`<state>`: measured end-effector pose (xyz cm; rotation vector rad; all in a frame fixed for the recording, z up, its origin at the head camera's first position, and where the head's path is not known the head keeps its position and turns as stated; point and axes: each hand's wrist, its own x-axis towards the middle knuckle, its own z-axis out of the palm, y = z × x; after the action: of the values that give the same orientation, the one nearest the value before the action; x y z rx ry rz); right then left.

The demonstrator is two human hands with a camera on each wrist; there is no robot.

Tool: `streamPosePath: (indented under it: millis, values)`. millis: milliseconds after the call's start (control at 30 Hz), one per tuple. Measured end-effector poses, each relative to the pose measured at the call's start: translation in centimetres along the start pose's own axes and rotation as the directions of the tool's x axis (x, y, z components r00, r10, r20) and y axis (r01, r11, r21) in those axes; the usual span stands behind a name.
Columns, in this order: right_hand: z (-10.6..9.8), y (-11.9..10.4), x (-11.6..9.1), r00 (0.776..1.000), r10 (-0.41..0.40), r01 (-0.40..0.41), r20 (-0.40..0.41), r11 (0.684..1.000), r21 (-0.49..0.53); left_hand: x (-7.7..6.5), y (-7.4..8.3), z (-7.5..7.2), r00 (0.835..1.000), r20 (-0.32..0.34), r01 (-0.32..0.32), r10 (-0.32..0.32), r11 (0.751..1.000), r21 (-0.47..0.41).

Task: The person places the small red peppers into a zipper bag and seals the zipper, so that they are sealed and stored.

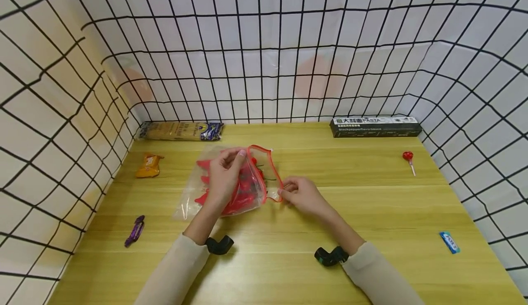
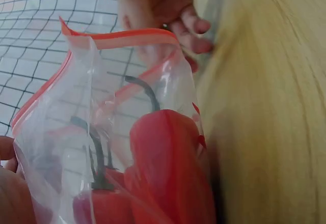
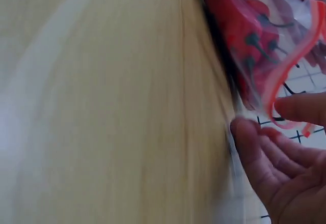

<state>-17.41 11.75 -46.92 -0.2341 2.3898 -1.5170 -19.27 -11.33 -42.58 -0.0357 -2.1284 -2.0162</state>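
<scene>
A clear zip bag [image 1: 191, 199] with a red zip edge lies on the table, its mouth spread to the right. Several red peppers [image 2: 165, 158] with dark green stems fill it. At the upper rim my left hand [image 1: 224, 172] pinches the plastic between thumb and fingers. The right hand [image 1: 303, 195] holds the near right corner of the mouth, thumb on the red zip edge [image 3: 298, 58] and fingers loosely curled beside it. Through the film in the left wrist view, part of that hand shows behind the rim.
At the back stand a noodle packet [image 1: 177, 131] and a black pasta box [image 1: 375, 128]. An orange wrapped sweet [image 1: 149, 166] and a purple one [image 1: 134, 231] lie left, a red lollipop [image 1: 408, 155] and a blue packet [image 1: 449, 242] right. Black wire grid [image 1: 260, 51] encloses the table.
</scene>
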Motion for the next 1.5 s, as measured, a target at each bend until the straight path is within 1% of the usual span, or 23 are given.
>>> streamPosePath:
  millis: [67,100,167,267,333,400,533,567,667,800,867,933,1000,1033,1100,1167,1267,1333,1367,1400,1433,1467,1500]
  values:
    - [0.2,-0.3,-0.1,1.000,0.009,-0.009,0.014,0.999,0.049,0.0,0.4,-0.2,1.000,-0.005,0.002,-0.002,1.000,-0.020]
    - [0.2,-0.6,-0.2,1.000,0.007,-0.007,0.009,0.998,0.066,0.0,0.7,-0.3,1.000,-0.008,-0.001,0.001,1.000,-0.031]
    - [-0.1,-1.1,-0.2,0.999,-0.012,0.015,-0.034,0.996,0.083,0.1,1.2,-0.7,1.000,-0.014,-0.019,0.018,0.999,-0.050]
    - [-1.2,-2.4,-0.3,0.990,-0.076,0.086,-0.116,0.993,0.081,0.3,2.3,-1.4,0.998,-0.025,-0.067,0.065,0.995,-0.076]
    - [-2.5,-3.7,-0.3,0.980,-0.118,0.128,-0.159,0.990,0.052,0.5,3.2,-1.8,0.993,-0.034,-0.114,0.111,0.989,-0.091]
    - [-4.1,-5.1,-0.1,0.969,-0.165,0.168,-0.186,0.986,-0.001,0.6,4.0,-2.2,0.987,-0.042,-0.158,0.155,0.983,-0.091]
    - [-7.5,-8.2,0.8,0.949,-0.232,0.211,-0.213,0.971,-0.116,0.4,5.5,-2.3,0.974,-0.043,-0.228,0.224,0.967,-0.110]
    - [-8.3,-8.9,1.2,0.945,-0.250,0.224,-0.213,0.965,-0.138,0.3,5.8,-2.3,0.970,-0.043,-0.243,0.240,0.965,-0.099]
    - [-10.6,-10.9,2.3,0.941,-0.277,0.244,-0.193,0.953,-0.178,-0.7,7.3,-1.6,0.960,-0.029,-0.278,0.277,0.956,-0.097]
    - [-12.7,-13.2,3.7,0.949,-0.290,0.259,-0.127,0.942,-0.213,-2.4,9.2,-0.1,0.943,0.006,-0.330,0.332,0.940,-0.085]
    - [-13.3,-14.2,4.2,0.948,-0.306,0.277,-0.085,0.928,-0.247,-3.0,9.8,0.8,0.931,0.028,-0.362,0.365,0.929,-0.076]
    - [-13.7,-15.1,4.6,0.944,-0.328,0.304,-0.040,0.911,-0.280,-3.5,10.2,1.6,0.914,0.048,-0.400,0.403,0.914,-0.065]
    - [-13.9,-15.8,4.8,0.939,-0.344,0.328,0.002,0.892,-0.310,-3.7,10.4,2.2,0.896,0.060,-0.437,0.440,0.898,-0.048]
    - [-14.0,-16.0,4.9,0.937,-0.349,0.337,0.022,0.886,-0.320,-3.7,10.5,2.4,0.890,0.061,-0.449,0.451,0.892,-0.041]
    - [-14.1,-16.4,4.9,0.934,-0.352,0.350,0.056,0.876,-0.333,-3.6,10.5,2.5,0.880,0.059,-0.470,0.471,0.882,-0.025]
    - [-14.1,-16.4,4.8,0.931,-0.356,0.363,0.086,0.867,-0.342,-3.2,10.4,2.3,0.874,0.040,-0.485,0.485,0.875,-0.009]
    - [-14.4,-16.2,4.7,0.923,-0.366,0.383,0.118,0.858,-0.342,-2.0,10.2,1.3,0.869,-0.015,-0.494,0.494,0.869,0.009]
    - [-14.6,-16.0,4.6,0.916,-0.380,0.401,0.129,0.848,-0.347,-0.9,10.0,0.4,0.873,-0.052,-0.485,0.484,0.875,0.012]
    - [-14.8,-15.9,4.6,0.912,-0.387,0.409,0.134,0.843,-0.349,-0.3,10.0,-0.1,0.881,-0.053,-0.470,0.470,0.882,0.021]
    - [-14.9,-15.8,4.6,0.910,-0.391,0.413,0.137,0.840,-0.352,0.4,9.9,-0.6,0.891,-0.041,-0.451,0.452,0.892,0.021]
    - [-15.0,-15.8,4.6,0.907,-0.396,0.420,0.142,0.835,-0.356,1.0,9.8,-1.1,0.902,-0.014,-0.431,0.431,0.902,0.017]
    - [-15.0,-15.8,4.5,0.906,-0.397,0.422,0.144,0.832,-0.360,1.5,9.7,-1.5,0.916,0.022,-0.402,0.401,0.916,0.020]
    - [-15.1,-15.8,4.5,0.905,-0.400,0.425,0.147,0.828,-0.364,2.0,9.6,-1.8,0.926,0.062,-0.375,0.373,0.927,0.024]
